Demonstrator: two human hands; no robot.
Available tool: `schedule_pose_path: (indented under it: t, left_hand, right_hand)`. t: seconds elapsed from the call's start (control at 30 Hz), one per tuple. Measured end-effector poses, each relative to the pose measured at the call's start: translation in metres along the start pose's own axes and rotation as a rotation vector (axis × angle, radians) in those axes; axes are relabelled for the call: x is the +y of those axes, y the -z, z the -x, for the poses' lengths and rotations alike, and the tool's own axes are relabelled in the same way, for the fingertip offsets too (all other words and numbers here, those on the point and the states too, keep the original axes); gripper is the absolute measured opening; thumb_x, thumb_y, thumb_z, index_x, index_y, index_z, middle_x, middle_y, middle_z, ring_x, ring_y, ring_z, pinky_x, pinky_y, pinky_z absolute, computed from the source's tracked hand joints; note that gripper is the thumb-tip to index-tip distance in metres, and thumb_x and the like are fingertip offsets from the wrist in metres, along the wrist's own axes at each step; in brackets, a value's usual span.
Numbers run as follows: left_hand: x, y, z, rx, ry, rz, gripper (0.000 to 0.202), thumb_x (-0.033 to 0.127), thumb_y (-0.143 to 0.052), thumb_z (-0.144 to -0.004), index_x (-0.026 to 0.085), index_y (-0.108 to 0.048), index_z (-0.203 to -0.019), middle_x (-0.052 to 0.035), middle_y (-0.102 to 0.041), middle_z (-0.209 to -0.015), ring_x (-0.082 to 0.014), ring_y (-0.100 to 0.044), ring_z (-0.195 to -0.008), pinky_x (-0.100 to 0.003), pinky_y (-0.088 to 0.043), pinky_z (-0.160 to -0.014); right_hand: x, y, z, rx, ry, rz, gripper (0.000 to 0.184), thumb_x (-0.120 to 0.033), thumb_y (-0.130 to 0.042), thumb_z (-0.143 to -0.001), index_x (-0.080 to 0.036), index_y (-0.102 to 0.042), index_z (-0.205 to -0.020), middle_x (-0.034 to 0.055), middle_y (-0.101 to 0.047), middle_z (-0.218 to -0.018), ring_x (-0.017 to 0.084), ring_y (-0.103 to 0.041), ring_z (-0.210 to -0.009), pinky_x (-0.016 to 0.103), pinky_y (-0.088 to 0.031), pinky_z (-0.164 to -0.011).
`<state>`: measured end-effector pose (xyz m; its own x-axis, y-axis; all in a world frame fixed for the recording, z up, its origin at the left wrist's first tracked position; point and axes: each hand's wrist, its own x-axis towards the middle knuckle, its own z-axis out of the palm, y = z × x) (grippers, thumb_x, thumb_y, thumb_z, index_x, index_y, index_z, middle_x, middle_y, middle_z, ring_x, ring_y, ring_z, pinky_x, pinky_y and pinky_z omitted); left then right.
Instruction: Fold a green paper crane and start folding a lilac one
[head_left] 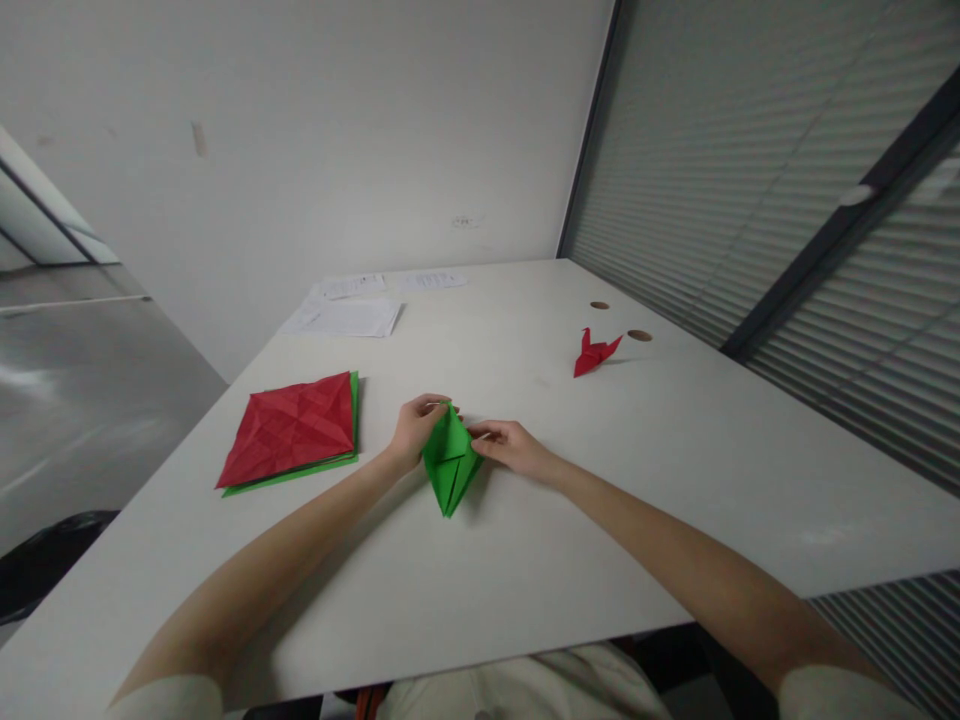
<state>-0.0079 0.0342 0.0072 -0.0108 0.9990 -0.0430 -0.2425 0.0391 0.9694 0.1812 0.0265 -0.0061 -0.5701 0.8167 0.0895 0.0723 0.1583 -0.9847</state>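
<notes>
A green sheet of origami paper (452,462), folded into a narrow diamond with a split lower point, is held just over the white table (570,540). My left hand (417,428) pinches its upper left edge near the top corner. At its right corner, my right hand (511,446) grips the paper between thumb and fingers. Some fingertips of both hands are hidden behind the green paper.
Creased red paper (296,428) lies on green sheets (355,412) at the left. A folded red paper crane (595,352) stands at the right, near two round holes in the table. Printed white papers (349,318) lie at the back left. Window blinds (750,180) border the right side.
</notes>
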Motion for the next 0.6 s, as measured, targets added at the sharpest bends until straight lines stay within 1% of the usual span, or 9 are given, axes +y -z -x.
schedule_pose_path:
  t: [0.07, 0.13, 0.2, 0.27, 0.33, 0.4, 0.5, 0.53, 0.6]
  left_hand:
    - [0.001, -0.004, 0.003, -0.016, -0.001, 0.004, 0.043, 0.040, -0.079, -0.058, 0.014, -0.061, -0.088, -0.0075, -0.069, -0.079, -0.0213, -0.067, -0.070, -0.033, -0.054, -0.064]
    - [-0.001, -0.007, 0.005, -0.052, 0.011, 0.017, 0.046, 0.043, -0.077, -0.062, 0.016, -0.061, -0.094, -0.0082, -0.069, -0.085, -0.0231, -0.068, -0.078, -0.033, -0.054, -0.066]
    - [-0.005, -0.008, 0.006, -0.088, 0.026, 0.046, 0.051, 0.049, -0.071, -0.070, 0.019, -0.058, -0.109, -0.0095, -0.068, -0.097, -0.0245, -0.066, -0.090, -0.035, -0.054, -0.073]
    - [-0.010, -0.009, 0.007, -0.090, 0.022, 0.050, 0.058, 0.058, -0.061, -0.078, 0.023, -0.050, -0.124, -0.0107, -0.065, -0.110, -0.0257, -0.062, -0.104, -0.038, -0.052, -0.083]
    - [-0.016, -0.009, 0.008, -0.064, -0.028, -0.020, 0.064, 0.062, -0.055, -0.081, 0.026, -0.043, -0.133, -0.0113, -0.058, -0.126, -0.0266, -0.052, -0.122, -0.040, -0.043, -0.098]
    - [-0.020, -0.009, 0.011, -0.060, -0.103, -0.129, 0.070, 0.062, -0.055, -0.082, 0.025, -0.038, -0.139, -0.0119, -0.045, -0.142, -0.0271, -0.035, -0.136, -0.040, -0.029, -0.111]
    - [-0.027, -0.010, 0.015, -0.095, -0.201, -0.280, 0.080, 0.063, -0.055, -0.081, 0.022, -0.031, -0.145, -0.0139, -0.028, -0.153, -0.0279, -0.018, -0.144, -0.040, -0.013, -0.117]
    - [-0.028, -0.010, 0.016, -0.099, -0.232, -0.318, 0.081, 0.064, -0.053, -0.081, 0.021, -0.029, -0.145, -0.0141, -0.025, -0.154, -0.0280, -0.016, -0.144, -0.040, -0.010, -0.117]
    - [-0.030, -0.009, 0.017, -0.074, -0.291, -0.355, 0.080, 0.067, -0.046, -0.083, 0.021, -0.027, -0.146, -0.0136, -0.023, -0.155, -0.0278, -0.017, -0.144, -0.041, -0.011, -0.116]
  right_hand:
    - [0.000, 0.000, 0.002, 0.012, 0.052, 0.148, 0.045, -0.043, -0.070, -0.076, -0.015, -0.066, -0.110, 0.0092, -0.070, -0.100, 0.020, -0.063, -0.085, 0.036, -0.048, -0.080]
    - [-0.001, 0.000, 0.004, 0.054, 0.116, 0.379, 0.042, -0.035, -0.075, -0.072, -0.017, -0.066, -0.109, 0.0087, -0.070, -0.101, 0.022, -0.061, -0.090, 0.040, -0.046, -0.085]
    - [-0.002, 0.001, 0.006, 0.093, 0.159, 0.588, 0.042, -0.030, -0.077, -0.070, -0.019, -0.066, -0.109, 0.0083, -0.070, -0.103, 0.024, -0.059, -0.095, 0.042, -0.043, -0.089]
    - [-0.002, 0.001, 0.007, 0.112, 0.157, 0.712, 0.046, -0.028, -0.077, -0.070, -0.020, -0.064, -0.113, 0.0081, -0.069, -0.104, 0.025, -0.058, -0.096, 0.043, -0.042, -0.089]
    - [-0.003, 0.002, 0.008, 0.116, 0.148, 0.784, 0.053, -0.029, -0.076, -0.072, -0.020, -0.059, -0.122, 0.0084, -0.067, -0.107, 0.025, -0.057, -0.099, 0.042, -0.042, -0.089]
    - [-0.004, 0.001, 0.010, 0.116, 0.163, 0.855, 0.059, -0.028, -0.073, -0.075, -0.021, -0.052, -0.130, 0.0091, -0.064, -0.114, 0.026, -0.054, -0.105, 0.043, -0.040, -0.092]
    - [-0.006, -0.001, 0.012, 0.078, 0.205, 0.955, 0.062, -0.026, -0.066, -0.079, -0.021, -0.044, -0.137, 0.0105, -0.056, -0.127, 0.027, -0.048, -0.114, 0.044, -0.037, -0.097]
    - [-0.007, -0.001, 0.013, 0.063, 0.214, 0.982, 0.062, -0.025, -0.064, -0.080, -0.020, -0.043, -0.138, 0.0111, -0.054, -0.131, 0.027, -0.046, -0.116, 0.043, -0.037, -0.098]
    - [-0.009, -0.003, 0.013, 0.051, 0.227, 1.030, 0.061, -0.024, -0.060, -0.082, -0.018, -0.041, -0.140, 0.0120, -0.050, -0.136, 0.028, -0.043, -0.120, 0.043, -0.036, -0.100]
